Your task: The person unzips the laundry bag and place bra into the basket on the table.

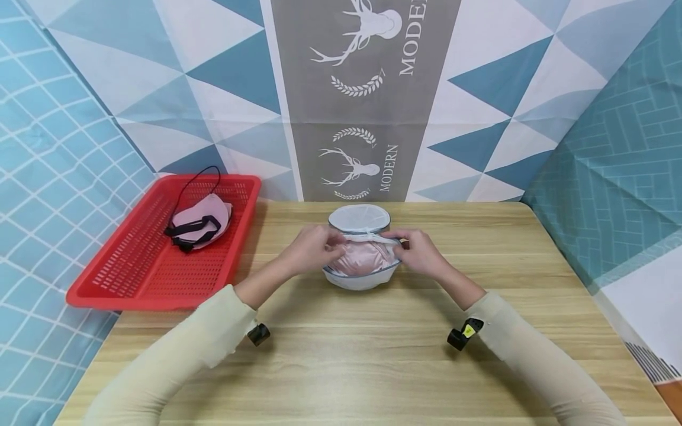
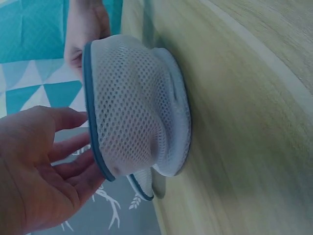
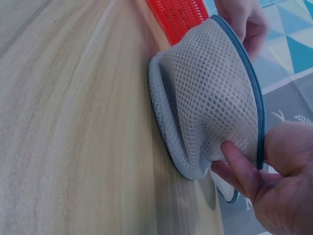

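A white mesh laundry bag (image 1: 358,281) with a blue-grey zipped rim stands on the table, its round lid (image 1: 359,218) folded back. Inside lies a shiny pink garment (image 1: 362,258) with white straps (image 1: 367,237), probably a bra. My left hand (image 1: 314,249) is at the bag's left rim, reaching over the opening. In the left wrist view its fingers (image 2: 68,147) are spread and loosely bent, with the tips hidden behind the rim. My right hand (image 1: 421,251) grips the right rim. The right wrist view shows fingers (image 3: 239,166) against the outer mesh and the thumb over the rim.
On the left of the wooden table (image 1: 341,367) stands a red perforated basket (image 1: 176,290). It holds a pale pink piece (image 1: 205,213) with black straps and a thin dark cord. A patterned cloth wall (image 1: 224,89) rises behind the table.
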A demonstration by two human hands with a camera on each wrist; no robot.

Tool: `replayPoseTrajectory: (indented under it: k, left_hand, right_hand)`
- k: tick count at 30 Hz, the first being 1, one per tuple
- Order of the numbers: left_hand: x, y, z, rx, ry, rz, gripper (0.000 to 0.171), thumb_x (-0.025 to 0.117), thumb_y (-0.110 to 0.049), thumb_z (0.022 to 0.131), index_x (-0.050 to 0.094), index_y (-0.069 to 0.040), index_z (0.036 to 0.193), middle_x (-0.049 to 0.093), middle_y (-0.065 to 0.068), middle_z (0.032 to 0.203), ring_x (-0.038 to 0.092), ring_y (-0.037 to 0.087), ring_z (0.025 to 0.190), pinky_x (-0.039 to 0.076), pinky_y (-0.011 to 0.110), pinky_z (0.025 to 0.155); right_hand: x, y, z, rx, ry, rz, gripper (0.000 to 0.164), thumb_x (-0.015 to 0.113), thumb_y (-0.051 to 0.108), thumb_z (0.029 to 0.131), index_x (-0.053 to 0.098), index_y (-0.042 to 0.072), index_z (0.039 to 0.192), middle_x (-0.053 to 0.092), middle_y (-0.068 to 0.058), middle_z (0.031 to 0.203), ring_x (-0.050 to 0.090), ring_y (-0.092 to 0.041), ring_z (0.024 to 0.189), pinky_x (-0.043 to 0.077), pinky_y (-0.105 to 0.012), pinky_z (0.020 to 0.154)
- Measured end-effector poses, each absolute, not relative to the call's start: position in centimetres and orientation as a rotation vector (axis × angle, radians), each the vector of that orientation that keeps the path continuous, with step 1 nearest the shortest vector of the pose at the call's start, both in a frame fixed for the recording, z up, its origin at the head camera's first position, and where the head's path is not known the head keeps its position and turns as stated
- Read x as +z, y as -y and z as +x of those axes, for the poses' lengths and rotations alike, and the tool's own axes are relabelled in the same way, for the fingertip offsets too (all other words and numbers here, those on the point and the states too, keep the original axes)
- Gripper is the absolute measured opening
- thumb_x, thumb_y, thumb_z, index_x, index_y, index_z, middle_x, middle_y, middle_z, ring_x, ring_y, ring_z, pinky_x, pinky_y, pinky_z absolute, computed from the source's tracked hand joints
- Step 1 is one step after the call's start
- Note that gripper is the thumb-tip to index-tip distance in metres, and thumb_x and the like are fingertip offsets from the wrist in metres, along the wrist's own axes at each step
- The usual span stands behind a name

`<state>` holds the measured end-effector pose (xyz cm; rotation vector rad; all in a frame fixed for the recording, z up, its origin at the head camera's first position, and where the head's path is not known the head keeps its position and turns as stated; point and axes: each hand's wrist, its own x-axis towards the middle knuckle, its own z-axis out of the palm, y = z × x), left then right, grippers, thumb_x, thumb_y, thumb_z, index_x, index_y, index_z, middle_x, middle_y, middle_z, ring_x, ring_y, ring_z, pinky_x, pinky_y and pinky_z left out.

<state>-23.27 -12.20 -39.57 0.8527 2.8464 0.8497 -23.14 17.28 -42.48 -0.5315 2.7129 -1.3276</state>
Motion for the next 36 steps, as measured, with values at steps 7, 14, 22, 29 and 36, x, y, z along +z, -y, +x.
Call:
replayPoseTrajectory:
  k: [7, 14, 22, 29, 36]
  left_hand:
    - [-39.2, 11.6, -22.2, 0.730, -2.889, 0.674, 0.030, 0.080, -0.026, 0.103, 0.072, -0.010, 0.078, 0.065, 0.000, 0.068, 0.055, 0.016, 0.066, 0.047, 0.034, 0.066]
    - [-45.8, 12.2, -25.8, 0.637, -2.998, 0.716, 0.055, 0.090, -0.047, 0.091, 0.048, -0.023, 0.066, 0.043, -0.009, 0.060, 0.043, 0.014, 0.062, 0.034, 0.037, 0.059]
    - [-51.7, 12.6, -29.6, 0.498, -3.016, 0.725, 0.041, 0.097, -0.054, 0.080, 0.064, -0.029, 0.078, 0.057, -0.011, 0.066, 0.053, 0.014, 0.067, 0.041, 0.033, 0.058]
    - [-51.5, 12.1, -29.2, 0.515, -3.034, 0.760, 0.038, 0.101, -0.048, 0.077, 0.069, -0.029, 0.083, 0.067, -0.008, 0.078, 0.063, 0.016, 0.077, 0.047, 0.035, 0.065]
    - [-51.0, 11.7, -28.9, 0.577, -2.999, 0.700, 0.050, 0.106, -0.051, 0.069, 0.065, -0.027, 0.083, 0.062, -0.008, 0.077, 0.059, 0.018, 0.076, 0.044, 0.037, 0.066]
  right_hand:
    - [-42.4, -17.1, -23.0, -1.347, -2.679, -0.542, 0.047, 0.056, -0.012, 0.096, 0.075, -0.005, 0.139, 0.072, -0.030, 0.148, 0.077, -0.031, 0.105, 0.057, -0.017, 0.072]
    - [-42.5, -17.0, -22.8, -1.347, -2.665, -0.529, 0.049, 0.056, -0.013, 0.095, 0.074, -0.006, 0.140, 0.072, -0.031, 0.148, 0.077, -0.029, 0.097, 0.054, -0.017, 0.063]
    - [-42.6, -16.9, -22.9, -1.330, -2.658, -0.507, 0.047, 0.057, -0.012, 0.097, 0.074, -0.007, 0.140, 0.073, -0.032, 0.145, 0.078, -0.029, 0.096, 0.054, -0.018, 0.061]
    - [-42.6, -16.8, -22.7, -1.345, -2.646, -0.507, 0.046, 0.057, -0.012, 0.096, 0.073, -0.008, 0.140, 0.073, -0.033, 0.144, 0.077, -0.024, 0.091, 0.052, -0.018, 0.058]
    - [-42.9, -16.4, -22.8, -1.335, -2.659, -0.521, 0.044, 0.059, -0.012, 0.097, 0.074, -0.008, 0.138, 0.074, -0.033, 0.143, 0.076, -0.024, 0.090, 0.053, -0.018, 0.059]
